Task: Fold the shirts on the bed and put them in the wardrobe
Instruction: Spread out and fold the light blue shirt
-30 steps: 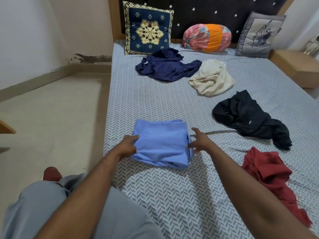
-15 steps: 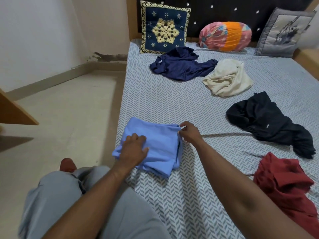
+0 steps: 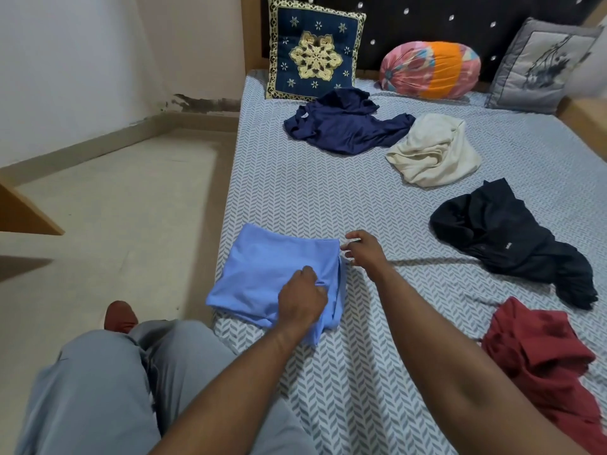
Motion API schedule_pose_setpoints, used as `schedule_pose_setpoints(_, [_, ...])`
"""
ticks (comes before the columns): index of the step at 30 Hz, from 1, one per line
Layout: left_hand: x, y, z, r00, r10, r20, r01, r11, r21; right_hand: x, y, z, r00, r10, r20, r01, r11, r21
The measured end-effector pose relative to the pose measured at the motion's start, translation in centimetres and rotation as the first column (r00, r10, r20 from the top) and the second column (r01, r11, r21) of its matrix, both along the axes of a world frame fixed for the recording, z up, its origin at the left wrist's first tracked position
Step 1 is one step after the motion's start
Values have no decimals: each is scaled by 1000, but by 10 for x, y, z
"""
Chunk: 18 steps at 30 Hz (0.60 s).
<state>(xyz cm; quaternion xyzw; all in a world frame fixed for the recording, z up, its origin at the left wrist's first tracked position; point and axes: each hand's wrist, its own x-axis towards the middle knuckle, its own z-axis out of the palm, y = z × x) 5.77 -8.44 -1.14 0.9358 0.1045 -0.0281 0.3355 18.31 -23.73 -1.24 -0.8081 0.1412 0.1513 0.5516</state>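
– Left hand [image 3: 302, 298] first: what is it doing?
– Its fingers are curled and they grab the cloth of the blue shirt [image 3: 262, 270]. The cloth bunches up by the knuckles. I think it holds the folds so they do not slip open.
– And the right hand [image 3: 363, 249]?
– Its fingers are loose and spread, and they hold nothing. The tips are right by the shirt's far right corner. I cannot tell if they touch it. I think they are there to make that corner neat.
– Where is the blue shirt?
– It lies on the bed [image 3: 295, 192], close to the left edge, folded into a thick square. I think it is nearly ready to carry off.
– Is the job almost done?
– No. Four more lie in messy heaps. A navy shirt [image 3: 341, 129] is by the cushions and a cream shirt [image 3: 433, 152] is just beside it. A black shirt [image 3: 505, 231] is further right and a red shirt [image 3: 538, 359] is nearest. No wardrobe shows.
– What is the bed like?
– The sheet is grey and white with a zigzag print and a few wrinkles. At the top sit a blue and gold cushion [image 3: 315, 50], a round pink and orange cushion [image 3: 430, 68] and a grey cushion [image 3: 538, 67]. Behind them is a dark headboard [image 3: 427, 18] with shiny studs.
– And the room?
– A pale floor [image 3: 115, 208] is on the left. The plain wall [image 3: 82, 60] has a dark stain [image 3: 203, 103] low down.
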Motion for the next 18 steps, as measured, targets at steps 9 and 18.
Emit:
schedule_pose_setpoints(9, [13, 42, 6, 970, 222, -98, -241, 832, -500, 19, 8, -13, 900, 409, 153, -258, 781, -569])
schedule_pose_setpoints(18, [6, 43, 8, 989, 142, 30, -114, 888, -445, 20, 5, -9, 730, 683, 22, -476, 531, -701])
